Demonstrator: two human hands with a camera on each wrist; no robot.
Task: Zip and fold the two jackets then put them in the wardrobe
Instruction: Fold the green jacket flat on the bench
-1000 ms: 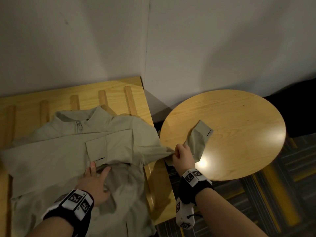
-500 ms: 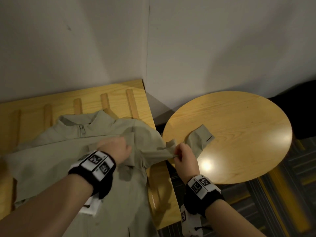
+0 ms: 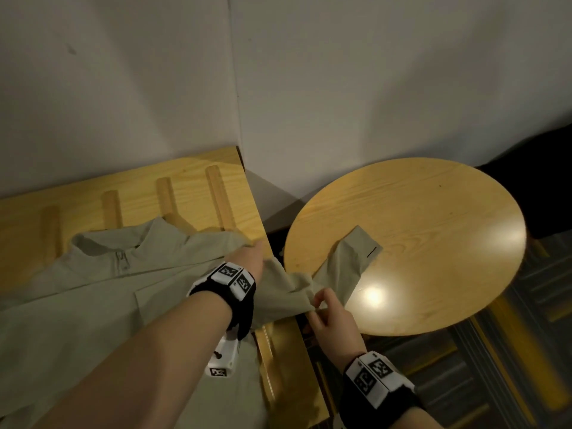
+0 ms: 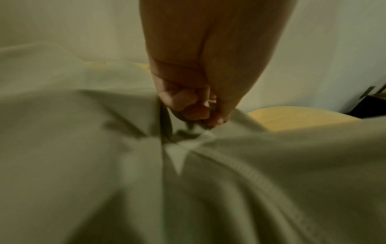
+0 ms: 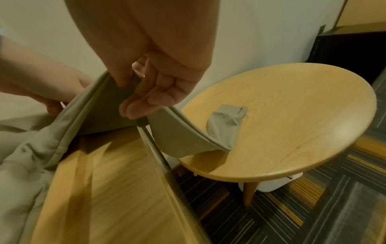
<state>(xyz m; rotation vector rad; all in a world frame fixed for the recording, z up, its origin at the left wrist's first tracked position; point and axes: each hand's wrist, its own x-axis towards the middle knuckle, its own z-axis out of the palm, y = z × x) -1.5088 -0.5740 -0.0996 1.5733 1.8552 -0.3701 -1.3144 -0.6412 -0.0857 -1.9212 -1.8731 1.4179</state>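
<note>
A pale green zipped jacket [image 3: 93, 305] lies front up on a slatted wooden bench [image 3: 192, 193]. Its right sleeve [image 3: 349, 261] stretches across the gap onto a round wooden table [image 3: 433, 218], cuff [image 5: 229, 113] flat on the top. My left hand [image 3: 250, 258] grips the cloth at the jacket's shoulder; the left wrist view shows the fingers [image 4: 194, 109] curled into a bunch of fabric. My right hand [image 3: 325, 314] pinches the sleeve's edge between thumb and fingers [image 5: 137, 105], over the gap between bench and table. Only one jacket is in view.
White walls meet in a corner behind the bench and table. A dark striped carpet [image 5: 313, 214] lies below. Under the table stands a white object [image 5: 271, 183]. A dark cabinet [image 5: 351, 54] stands to the far right.
My left hand has left the chest pocket and travelled right to the shoulder, where it now grips the cloth. My right hand stays on the sleeve, slightly lower.
</note>
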